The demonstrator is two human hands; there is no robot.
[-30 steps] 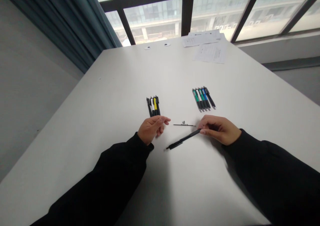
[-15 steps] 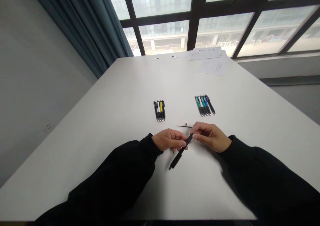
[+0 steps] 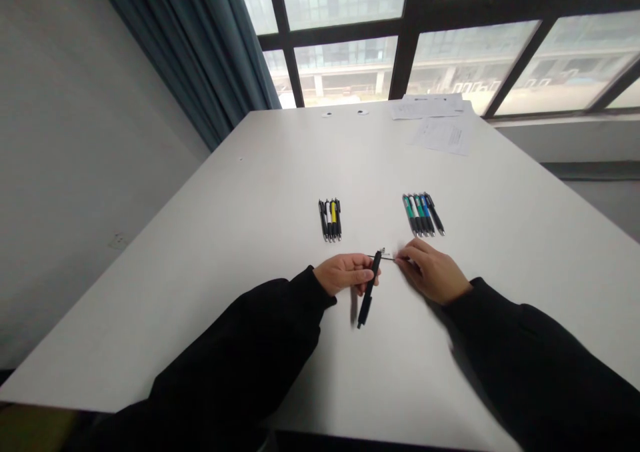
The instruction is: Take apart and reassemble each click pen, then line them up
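Observation:
My left hand (image 3: 347,274) is closed round a black pen barrel (image 3: 369,295), its clip end pointing down toward me. A thin dark pen refill (image 3: 389,259) lies crosswise just beyond the barrel's upper end, which hides part of it. My right hand (image 3: 431,271) has thumb and fingertips pinched at the refill's right end; the fingertips are slightly blurred. A small silvery pen tip (image 3: 383,250) sits on the table beside the refill.
On the white table (image 3: 280,192) lies a left row of several pens (image 3: 331,221), black, white and yellow. A right row of several pens (image 3: 423,215) has green, white, blue and black ones. Papers (image 3: 440,135) lie at the far edge by the window.
My right hand has left the barrel's upper end and moved to the refill on the table. The barrel, still in my left hand, has turned more upright. The view has shifted slightly.

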